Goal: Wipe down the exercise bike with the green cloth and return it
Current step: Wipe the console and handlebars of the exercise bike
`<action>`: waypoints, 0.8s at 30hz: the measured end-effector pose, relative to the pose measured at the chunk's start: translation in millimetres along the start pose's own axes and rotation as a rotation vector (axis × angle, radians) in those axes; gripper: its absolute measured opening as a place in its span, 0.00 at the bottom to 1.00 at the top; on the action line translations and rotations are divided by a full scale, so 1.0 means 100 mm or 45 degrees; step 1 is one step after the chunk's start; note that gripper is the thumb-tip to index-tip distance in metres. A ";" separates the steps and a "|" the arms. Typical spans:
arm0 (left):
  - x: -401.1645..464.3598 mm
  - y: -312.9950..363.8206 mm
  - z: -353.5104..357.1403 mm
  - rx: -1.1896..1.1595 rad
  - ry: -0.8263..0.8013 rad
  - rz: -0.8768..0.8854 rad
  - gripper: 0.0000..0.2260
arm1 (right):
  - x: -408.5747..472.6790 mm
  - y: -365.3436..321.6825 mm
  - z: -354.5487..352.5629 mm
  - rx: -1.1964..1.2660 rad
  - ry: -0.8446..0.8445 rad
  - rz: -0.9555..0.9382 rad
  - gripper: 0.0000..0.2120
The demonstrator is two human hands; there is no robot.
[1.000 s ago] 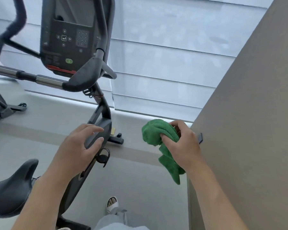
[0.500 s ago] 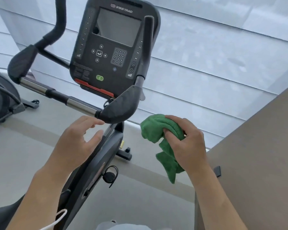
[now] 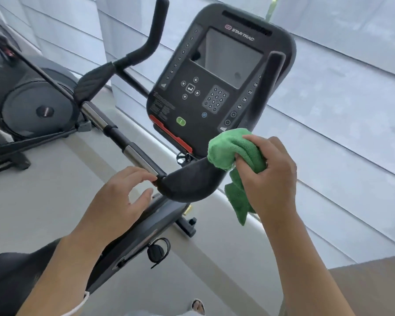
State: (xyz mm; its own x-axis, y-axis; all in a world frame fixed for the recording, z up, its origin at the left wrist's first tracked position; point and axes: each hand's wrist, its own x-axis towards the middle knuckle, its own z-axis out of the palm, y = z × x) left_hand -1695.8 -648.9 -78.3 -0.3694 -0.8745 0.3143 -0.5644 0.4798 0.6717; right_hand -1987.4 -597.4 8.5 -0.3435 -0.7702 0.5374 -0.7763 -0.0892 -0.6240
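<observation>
Bunched and green, the cloth point(image 3: 234, 150) sits in the right hand's point(image 3: 269, 176) grip; left hand point(image 3: 118, 201) loose.

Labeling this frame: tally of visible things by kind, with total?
Hands: 2, left hand and right hand
Cloths: 1, green cloth
Exercise machines: 2, exercise bike and second machine
Feet in sandals: 1, sandalled foot
Total: 6

Gym corner, daylight through the blinds.
I see pale blinds point(image 3: 328, 106), grey floor point(image 3: 55, 197), another machine point(image 3: 27, 106) left, tan wall point(image 3: 374, 290) right.
</observation>
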 end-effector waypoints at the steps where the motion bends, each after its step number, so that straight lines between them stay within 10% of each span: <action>1: 0.01 0.02 0.02 0.013 0.016 -0.017 0.12 | 0.03 0.07 0.11 -0.035 -0.084 0.003 0.16; 11: 0.42 -0.17 -0.09 0.230 0.121 -0.049 0.15 | -0.78 -0.09 0.85 -0.266 -0.393 -0.520 0.09; 24: 0.48 -0.41 0.04 -0.016 -0.022 0.044 0.19 | 0.44 -0.16 0.99 -0.483 -0.119 -0.075 0.04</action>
State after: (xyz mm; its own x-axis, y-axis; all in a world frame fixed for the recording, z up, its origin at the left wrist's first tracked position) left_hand -1693.3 -709.8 -93.6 -0.4016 -0.8559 0.3258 -0.5418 0.5089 0.6690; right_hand -1938.2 -692.1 -14.1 -0.2565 -0.8265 0.5011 -0.9394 0.0911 -0.3306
